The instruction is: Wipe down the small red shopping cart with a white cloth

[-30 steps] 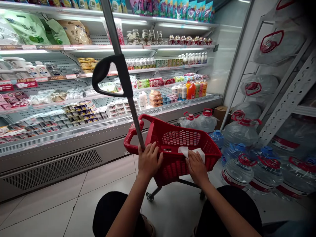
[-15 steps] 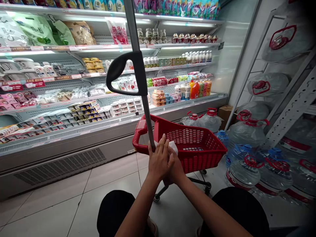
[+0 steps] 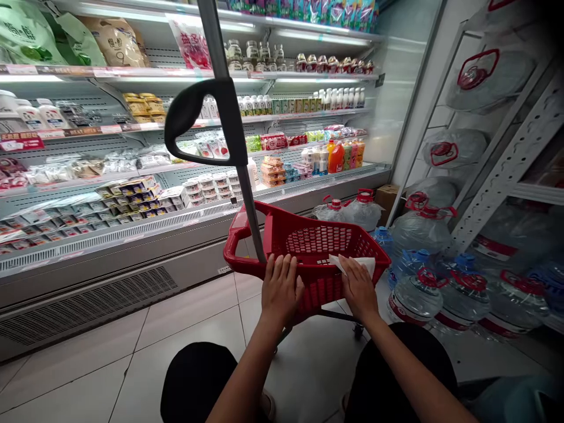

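A small red plastic shopping cart (image 3: 321,292) stands before me, with slotted basket walls. My left hand (image 3: 279,288) is closed over its near rim, fingers hooked over the edge beside the grey pole and thumb outside. Farther right on that rim, my right hand (image 3: 359,288) presses a white tissue (image 3: 368,264); the fingers cover part of it. The grey pole (image 3: 249,202) rises from the cart's handle end, with a black loop-shaped grip (image 3: 229,123) on it. The red push handle (image 3: 231,249) lies left of the pole.
An open refrigerated display case (image 3: 194,232) with dairy cups, bottles and bags runs behind the cart. Several large water bottles (image 3: 416,294) with red handles stand at the right, by a white metal rack (image 3: 497,158). My knees flank the cart's near side.
My hands, earlier together near the pole's base, have come apart. The right hand has moved right along the rim with the tissue; my left stays near the pole. The view has shifted slightly right.
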Action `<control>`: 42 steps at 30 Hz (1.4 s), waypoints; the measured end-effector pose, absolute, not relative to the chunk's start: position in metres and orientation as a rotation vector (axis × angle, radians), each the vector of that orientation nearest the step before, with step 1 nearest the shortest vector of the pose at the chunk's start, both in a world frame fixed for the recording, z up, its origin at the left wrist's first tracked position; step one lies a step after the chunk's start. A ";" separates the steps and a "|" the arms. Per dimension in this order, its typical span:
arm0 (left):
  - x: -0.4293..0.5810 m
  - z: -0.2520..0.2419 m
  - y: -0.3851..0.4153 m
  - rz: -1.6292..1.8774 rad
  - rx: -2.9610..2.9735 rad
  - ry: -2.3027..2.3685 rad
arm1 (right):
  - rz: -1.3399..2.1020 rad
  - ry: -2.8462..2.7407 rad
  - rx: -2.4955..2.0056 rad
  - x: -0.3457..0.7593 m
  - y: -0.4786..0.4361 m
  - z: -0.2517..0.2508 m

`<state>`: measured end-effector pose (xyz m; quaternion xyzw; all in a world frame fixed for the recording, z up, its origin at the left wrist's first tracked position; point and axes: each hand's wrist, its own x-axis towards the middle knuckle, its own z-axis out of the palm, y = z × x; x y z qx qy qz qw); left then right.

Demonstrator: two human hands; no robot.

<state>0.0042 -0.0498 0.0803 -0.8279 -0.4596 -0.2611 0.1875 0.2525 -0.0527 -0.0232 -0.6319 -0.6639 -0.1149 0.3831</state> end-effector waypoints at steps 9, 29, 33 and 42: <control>0.015 0.090 -0.054 -0.727 -2.358 -1.274 | -0.180 -1.831 -1.225 0.135 -0.053 0.012; 0.004 0.076 -0.051 -0.755 -2.278 -1.299 | -0.317 -1.734 -1.434 0.188 -0.048 -0.014; -0.002 0.075 -0.048 -0.756 -2.288 -1.265 | -0.254 -1.835 -1.328 0.144 -0.047 0.004; -0.026 0.078 -0.039 -0.839 -2.210 -1.355 | -0.467 -1.769 -1.518 0.258 -0.056 -0.040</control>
